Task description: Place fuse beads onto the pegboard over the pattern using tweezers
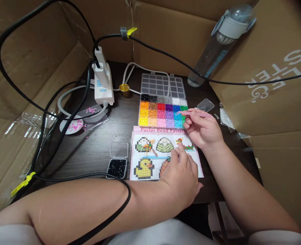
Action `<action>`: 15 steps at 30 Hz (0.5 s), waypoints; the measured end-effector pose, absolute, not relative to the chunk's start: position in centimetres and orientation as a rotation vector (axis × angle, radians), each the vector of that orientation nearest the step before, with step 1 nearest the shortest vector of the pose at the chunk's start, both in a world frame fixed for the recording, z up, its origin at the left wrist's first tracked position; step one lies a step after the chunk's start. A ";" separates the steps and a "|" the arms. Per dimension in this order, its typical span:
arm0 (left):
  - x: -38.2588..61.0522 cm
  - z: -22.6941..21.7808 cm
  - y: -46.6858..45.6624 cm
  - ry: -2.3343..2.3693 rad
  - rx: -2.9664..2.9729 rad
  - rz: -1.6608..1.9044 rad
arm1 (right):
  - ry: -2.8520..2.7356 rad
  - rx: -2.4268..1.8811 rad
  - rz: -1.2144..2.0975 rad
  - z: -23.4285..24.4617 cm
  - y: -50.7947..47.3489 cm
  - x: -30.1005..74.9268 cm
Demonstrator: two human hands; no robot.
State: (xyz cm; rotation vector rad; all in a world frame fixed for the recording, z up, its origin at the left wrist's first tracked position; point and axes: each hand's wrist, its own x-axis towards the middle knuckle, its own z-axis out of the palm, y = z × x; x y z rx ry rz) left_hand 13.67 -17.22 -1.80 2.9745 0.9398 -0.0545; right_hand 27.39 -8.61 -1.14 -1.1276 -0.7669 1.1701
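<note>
My right hand (204, 131) pinches pink tweezers (191, 113), whose tip reaches over the green corner of the multicoloured bead box (162, 114). My left hand (182, 177) rests on the Perler bead pattern sheet (150, 153), fingers curled with the forefinger pressing near the small red and green figure. The sheet shows a yellow duck and other pixel pictures under a clear pegboard. A small open box of black beads (117, 167) stands just left of the sheet.
A white device (103, 80) with cables, a gold cap (124, 89), a pegboard with pink beads (93, 114), a white dish of pink beads (71, 125). A water bottle (217, 44) leans at the back. Cardboard walls surround the dark table; a black cable crosses my left forearm.
</note>
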 end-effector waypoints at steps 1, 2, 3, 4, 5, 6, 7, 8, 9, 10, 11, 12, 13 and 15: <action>13.7 -1.8 -17.2 0.941 2.974 -0.064 | -0.782 -1.140 1.160 -1.2 -8.6 27.3; 13.7 -1.8 -17.3 0.943 2.975 -0.068 | -0.804 -1.151 1.150 -1.3 -8.6 27.3; 13.7 -1.9 -17.3 0.945 2.977 -0.066 | -0.830 -1.156 1.141 -1.3 -8.6 27.3; 13.6 -1.9 -17.3 0.946 2.979 -0.061 | -0.856 -1.156 1.135 -1.4 -8.7 27.2; 13.6 -1.9 -17.3 0.944 2.981 -0.054 | -0.879 -1.154 1.131 -1.5 -8.7 27.2; 13.6 -2.0 -17.4 0.944 2.981 -0.049 | -0.897 -1.153 1.127 -1.5 -8.7 27.2; 13.6 -2.0 -17.4 0.942 2.979 -0.047 | -0.907 -1.154 1.121 -1.5 -8.7 27.2; 13.6 -2.0 -17.4 0.939 2.976 -0.047 | -0.910 -1.156 1.117 -1.6 -8.7 27.1; 13.6 -2.0 -17.4 0.934 2.972 -0.050 | -0.907 -1.158 1.115 -1.6 -8.7 27.0; 13.6 -2.0 -17.4 0.931 2.970 -0.055 | -0.900 -1.159 1.113 -1.6 -8.7 26.9; 13.6 -2.0 -17.4 0.931 2.970 -0.062 | -0.890 -1.159 1.112 -1.6 -8.7 26.8; 13.6 -2.0 -17.4 0.931 2.970 -0.071 | -0.875 -1.157 1.109 -1.7 -8.7 26.7; 13.6 -1.9 -17.3 0.933 2.972 -0.080 | -0.854 -1.153 1.103 -1.7 -8.7 26.6; 13.6 -1.9 -17.3 0.940 2.977 -0.093 | -0.808 -1.140 1.085 -1.7 -8.7 26.4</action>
